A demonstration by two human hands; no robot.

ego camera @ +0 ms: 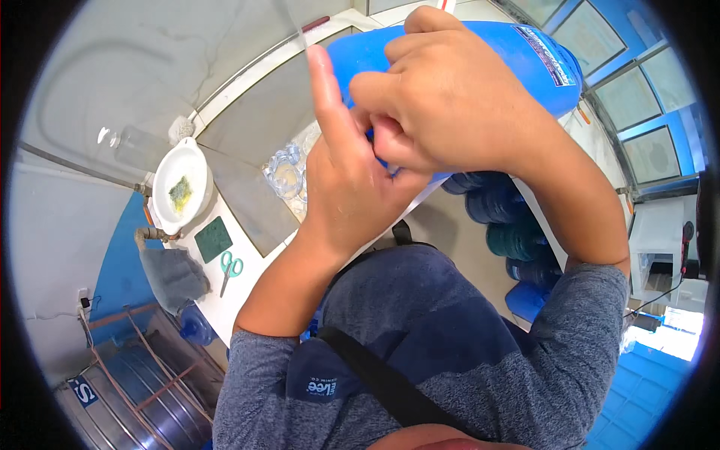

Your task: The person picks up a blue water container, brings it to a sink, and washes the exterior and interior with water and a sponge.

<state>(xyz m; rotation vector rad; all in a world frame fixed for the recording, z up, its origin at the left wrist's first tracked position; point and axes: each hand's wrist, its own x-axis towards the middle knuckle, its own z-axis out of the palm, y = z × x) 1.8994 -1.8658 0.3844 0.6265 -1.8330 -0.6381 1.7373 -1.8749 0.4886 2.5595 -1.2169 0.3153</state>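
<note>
A blue plastic water container (368,48) lies on its side across the sink, with a printed label (545,56) towards its right end. My left hand (351,169) is at its near side, index finger stretched upward and the other fingers largely hidden. My right hand (444,95) meets it from the right, in front of the container, with its fingers curled. Small bits of blue show between the two hands, but what the fingers hold there is hidden. A thin translucent streak runs from the top edge towards my left index fingertip; I cannot tell what it is.
Clear plastic caps (284,171) lie in the sink (247,112). To the left are a white basin (161,194) holding a sponge (180,193), a green scouring pad (214,239), scissors (229,270) and a grey cloth (171,275). Several water jugs (495,205) stand below at right.
</note>
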